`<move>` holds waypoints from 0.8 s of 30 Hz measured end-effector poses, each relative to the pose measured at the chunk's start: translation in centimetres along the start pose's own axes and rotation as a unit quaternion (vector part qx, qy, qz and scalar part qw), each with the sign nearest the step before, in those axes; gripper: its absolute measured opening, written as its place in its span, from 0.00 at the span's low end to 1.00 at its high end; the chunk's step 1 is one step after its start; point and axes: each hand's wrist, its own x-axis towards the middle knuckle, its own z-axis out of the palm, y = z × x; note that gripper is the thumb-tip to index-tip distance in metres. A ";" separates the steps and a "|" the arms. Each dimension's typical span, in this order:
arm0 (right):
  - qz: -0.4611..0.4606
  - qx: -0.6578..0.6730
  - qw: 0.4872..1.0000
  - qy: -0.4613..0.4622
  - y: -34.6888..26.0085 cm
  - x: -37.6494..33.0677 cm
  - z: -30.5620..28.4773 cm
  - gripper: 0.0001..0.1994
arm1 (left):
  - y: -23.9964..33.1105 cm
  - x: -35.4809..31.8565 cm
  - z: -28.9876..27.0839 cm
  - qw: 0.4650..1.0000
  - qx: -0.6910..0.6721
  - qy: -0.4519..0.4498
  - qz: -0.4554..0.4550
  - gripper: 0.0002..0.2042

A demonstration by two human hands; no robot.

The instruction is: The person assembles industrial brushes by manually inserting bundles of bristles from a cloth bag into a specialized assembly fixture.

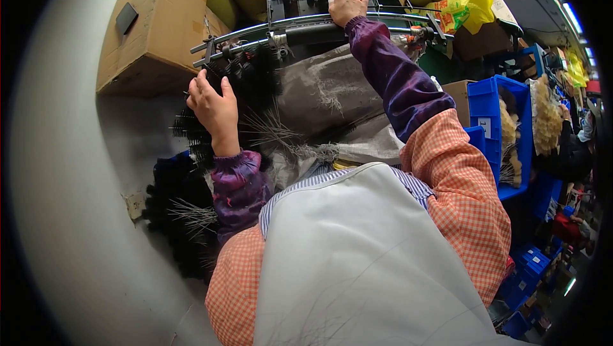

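My left hand (214, 111) is raised at the left end of the metal rails, thumb and fingers apart. It is right beside a bunch of black bristle brushes (250, 75) with wire stems, and no brush shows in its grasp. Farther ahead, my right hand (348, 6) is closed at the front of a dark machine (313, 4), above the rails (306, 25). White coverings show on its fingertips. What its fingers hold, if anything, is hidden. Grey sheeting (329, 87) is draped below the rails, with loose wire stems (271, 130) lying over it.
A large cardboard box (150, 27) stands at the far left by the pale wall. More black brushes (175, 218) are heaped by my left elbow. Blue crates (504, 135) with pale brushes are at the right, yellow sacks (472, 1) behind. Another person (571, 145) is at the far right.
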 end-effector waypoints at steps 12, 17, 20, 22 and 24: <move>-0.008 -0.027 1.000 -0.014 7.0 0.2 -1.1 0.17 | -1.3 0.2 -0.2 0.998 -0.024 0.057 -0.017 0.12; 0.007 -0.060 0.998 -0.011 12.2 0.4 -1.5 0.18 | -0.9 0.5 -0.6 0.989 -0.106 0.089 -0.054 0.08; 0.021 -0.068 0.997 -0.022 14.0 0.6 -2.2 0.18 | -1.4 0.7 -1.4 0.975 -0.171 0.126 -0.073 0.08; 0.019 -0.056 0.998 -0.010 15.7 0.8 -2.2 0.17 | -1.0 1.1 -2.3 0.969 -0.185 0.146 -0.073 0.08; 0.007 -0.049 0.999 0.019 16.2 1.1 -1.9 0.16 | 0.0 1.3 -4.0 0.965 -0.166 0.192 -0.065 0.08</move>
